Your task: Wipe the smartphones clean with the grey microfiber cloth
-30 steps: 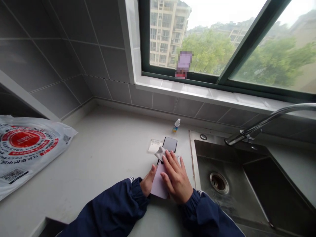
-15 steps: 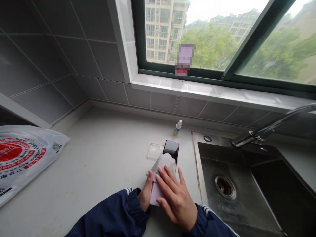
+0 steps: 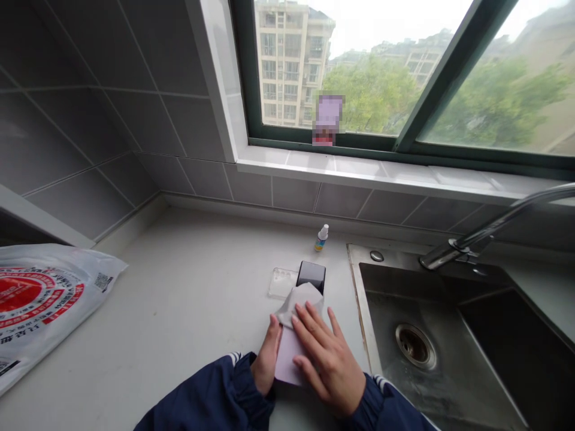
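Observation:
My left hand (image 3: 266, 359) is closed around the left edge of a flat lilac phone (image 3: 286, 358), its thumb along the side. A light grey cloth (image 3: 303, 296) drapes over the phone's far end. Across the cloth lies my right hand (image 3: 330, 359), fingers stretched and pressing it down, the thumb on the phone's surface. Just beyond the cloth a black phone (image 3: 313, 273) rests on the counter, its near part hidden. Beside it, on the left, is a clear phone case (image 3: 282, 281). A small spray bottle (image 3: 321, 237) with a white cap stands upright farther back.
A steel sink (image 3: 366, 311) borders the hands on the right, with a chrome faucet (image 3: 449, 245) over it. On the white counter (image 3: 179, 287) at far left lies a plastic bag (image 3: 54, 299) with red print. A tiled wall and window rise behind.
The cloth and my right hand have shifted toward the far end of the lilac phone, uncovering more of its near part. The view has tilted slightly up.

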`<move>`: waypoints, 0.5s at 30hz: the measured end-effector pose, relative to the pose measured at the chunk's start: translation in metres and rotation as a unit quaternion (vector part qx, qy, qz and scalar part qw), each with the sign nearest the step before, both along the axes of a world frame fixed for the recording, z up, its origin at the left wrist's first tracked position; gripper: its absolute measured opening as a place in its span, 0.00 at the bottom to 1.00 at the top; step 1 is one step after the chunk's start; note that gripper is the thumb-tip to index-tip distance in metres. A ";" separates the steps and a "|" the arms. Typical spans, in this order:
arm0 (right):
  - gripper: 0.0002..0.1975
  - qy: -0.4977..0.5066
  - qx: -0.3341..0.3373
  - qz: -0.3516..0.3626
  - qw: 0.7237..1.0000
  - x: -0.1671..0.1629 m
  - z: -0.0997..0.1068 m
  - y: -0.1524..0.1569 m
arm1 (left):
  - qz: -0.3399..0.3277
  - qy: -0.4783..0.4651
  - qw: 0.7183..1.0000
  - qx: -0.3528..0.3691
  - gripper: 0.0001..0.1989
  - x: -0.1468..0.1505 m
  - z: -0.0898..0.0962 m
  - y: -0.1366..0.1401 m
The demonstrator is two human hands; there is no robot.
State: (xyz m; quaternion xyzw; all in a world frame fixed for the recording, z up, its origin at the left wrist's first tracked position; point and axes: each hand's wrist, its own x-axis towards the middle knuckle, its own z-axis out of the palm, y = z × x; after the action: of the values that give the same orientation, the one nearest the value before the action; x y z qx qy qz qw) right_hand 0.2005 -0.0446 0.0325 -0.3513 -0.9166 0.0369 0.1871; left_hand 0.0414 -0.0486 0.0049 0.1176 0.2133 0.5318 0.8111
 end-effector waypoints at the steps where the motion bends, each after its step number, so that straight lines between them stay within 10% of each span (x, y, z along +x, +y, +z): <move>1: 0.29 0.009 0.000 -0.029 1.000 0.001 -0.001 0.001 | 0.000 0.005 1.000 0.013 0.30 0.000 0.001 0.000; 9: 0.31 0.011 -0.009 0.034 0.999 -0.010 0.008 -0.017 | -0.059 -0.009 0.996 -0.061 0.33 -0.005 -0.005 -0.004; 15: 0.29 0.034 0.000 -0.031 0.999 -0.005 0.003 -0.011 | -0.039 0.011 0.999 0.011 0.30 -0.003 0.003 0.000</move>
State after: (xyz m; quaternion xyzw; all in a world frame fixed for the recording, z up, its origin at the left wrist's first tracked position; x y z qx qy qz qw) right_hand 0.1956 -0.0558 0.0353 -0.3777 -0.8986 0.0426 0.2194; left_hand 0.0388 -0.0483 0.0081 0.1411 0.2117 0.5009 0.8273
